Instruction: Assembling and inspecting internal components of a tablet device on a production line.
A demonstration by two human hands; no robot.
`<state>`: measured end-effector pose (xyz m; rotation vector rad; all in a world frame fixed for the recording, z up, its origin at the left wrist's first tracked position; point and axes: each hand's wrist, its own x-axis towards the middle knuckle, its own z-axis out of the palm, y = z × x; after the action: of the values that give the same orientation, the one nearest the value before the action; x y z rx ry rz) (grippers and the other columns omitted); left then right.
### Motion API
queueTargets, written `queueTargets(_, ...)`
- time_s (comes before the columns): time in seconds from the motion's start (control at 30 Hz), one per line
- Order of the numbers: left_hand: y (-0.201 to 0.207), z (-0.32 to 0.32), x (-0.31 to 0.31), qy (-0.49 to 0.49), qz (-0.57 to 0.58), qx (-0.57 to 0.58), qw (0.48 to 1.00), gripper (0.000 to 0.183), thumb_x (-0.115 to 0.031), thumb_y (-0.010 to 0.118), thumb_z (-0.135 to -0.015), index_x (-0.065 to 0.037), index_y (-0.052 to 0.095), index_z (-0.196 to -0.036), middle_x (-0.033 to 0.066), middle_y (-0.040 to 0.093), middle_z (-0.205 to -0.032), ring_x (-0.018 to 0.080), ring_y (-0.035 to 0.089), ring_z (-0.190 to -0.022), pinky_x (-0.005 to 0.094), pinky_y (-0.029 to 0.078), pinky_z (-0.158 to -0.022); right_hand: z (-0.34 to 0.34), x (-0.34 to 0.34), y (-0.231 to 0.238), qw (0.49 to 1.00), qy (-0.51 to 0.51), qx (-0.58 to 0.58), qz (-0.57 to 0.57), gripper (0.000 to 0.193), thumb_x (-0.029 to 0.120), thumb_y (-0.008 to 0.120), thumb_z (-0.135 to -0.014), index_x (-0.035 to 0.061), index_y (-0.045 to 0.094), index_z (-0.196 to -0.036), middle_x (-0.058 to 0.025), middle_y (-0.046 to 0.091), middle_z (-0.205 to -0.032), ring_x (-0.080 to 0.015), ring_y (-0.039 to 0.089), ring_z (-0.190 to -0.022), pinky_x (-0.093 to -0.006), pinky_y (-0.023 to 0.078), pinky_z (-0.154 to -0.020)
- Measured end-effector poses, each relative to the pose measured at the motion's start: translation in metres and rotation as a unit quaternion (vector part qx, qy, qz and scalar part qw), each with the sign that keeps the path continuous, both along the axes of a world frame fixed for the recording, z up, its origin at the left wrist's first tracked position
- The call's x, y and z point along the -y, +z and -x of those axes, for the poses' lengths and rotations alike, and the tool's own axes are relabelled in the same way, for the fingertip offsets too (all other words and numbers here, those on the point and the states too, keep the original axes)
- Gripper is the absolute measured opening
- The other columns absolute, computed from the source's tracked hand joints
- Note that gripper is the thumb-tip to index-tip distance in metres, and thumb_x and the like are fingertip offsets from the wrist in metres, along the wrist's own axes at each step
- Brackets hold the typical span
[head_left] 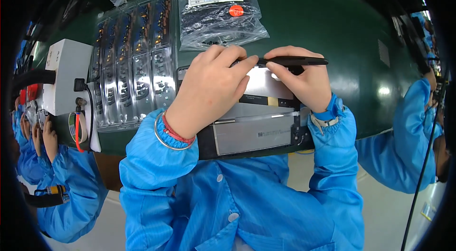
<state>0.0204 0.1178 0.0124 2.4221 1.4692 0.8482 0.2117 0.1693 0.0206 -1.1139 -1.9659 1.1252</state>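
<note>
An opened flat electronic device, dark-framed with silver panels [254, 135], lies at the table's front edge below my hands. My right hand [308, 79] is closed around a slim black pen-like tool [304, 61], held nearly level over the device's far edge with its thin end pointing left. My left hand [211, 84] reaches across the device's left part. Its fingers are curled and pinched at the far edge, beside the tool's thin end. What they grip, if anything, is hidden behind them.
Beyond my hands lies a clear plastic bag [218, 15] with dark contents. A clear tray of small circuit boards [126, 37] stands to the left, near a white box [66, 75] with cables. Other people in blue sleeves [71, 189] sit on both sides. The table is green.
</note>
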Motion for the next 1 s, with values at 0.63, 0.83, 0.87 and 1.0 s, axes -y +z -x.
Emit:
queueTargets(0.63,0.000,0.001,0.003,0.032,0.039,0.025,0.998,0.060,-0.004,0.066,-0.071,-0.001,0.040,-0.125,0.0103,0.059,-0.095,0.0277,0.056,-0.088,0.0365,0.045,-0.078,-0.004,0.002,0.000,1.000,-0.003,-0.013,-0.002,0.015,0.005,0.067,-0.076,0.0017,0.066,-0.091,-0.0080,0.065,-0.084,-0.0140,0.062,-0.075,-0.0239,0.049,-0.066)
queueTargets(0.83,0.004,0.005,0.005,0.018,0.006,0.006,1.000,0.053,-0.010,0.066,-0.071,-0.003,0.046,-0.120,0.0111,0.059,-0.099,0.0304,0.056,-0.090,0.0391,0.044,-0.078,-0.011,0.005,-0.001,0.977,-0.019,-0.213,0.002,0.014,0.009,0.049,-0.090,-0.0017,0.057,-0.093,-0.0085,0.061,-0.088,-0.0107,0.056,-0.078,-0.0244,0.046,-0.069)
queueTargets(0.87,0.003,0.005,0.007,0.008,-0.036,0.023,0.999,0.046,-0.013,0.067,-0.070,-0.004,0.052,-0.113,0.0104,0.059,-0.100,0.0287,0.056,-0.090,0.0383,0.045,-0.077,-0.011,0.006,-0.002,0.968,-0.024,-0.247,-0.037,0.018,0.011,0.042,-0.093,-0.0017,0.055,-0.094,-0.0106,0.061,-0.091,-0.0126,0.056,-0.081,-0.0258,0.046,-0.073)
queueTargets(1.0,0.020,-0.009,0.069,-0.076,0.052,0.000,0.996,0.037,-0.016,0.068,-0.068,-0.007,0.058,-0.103,0.0056,0.057,-0.094,0.0223,0.056,-0.089,0.0338,0.045,-0.073,-0.031,0.014,0.005,0.937,-0.076,-0.298,-0.168,0.007,0.004,0.044,-0.084,0.0004,0.050,-0.082,-0.0145,0.057,-0.084,-0.0180,0.052,-0.077,-0.0299,0.042,-0.075)
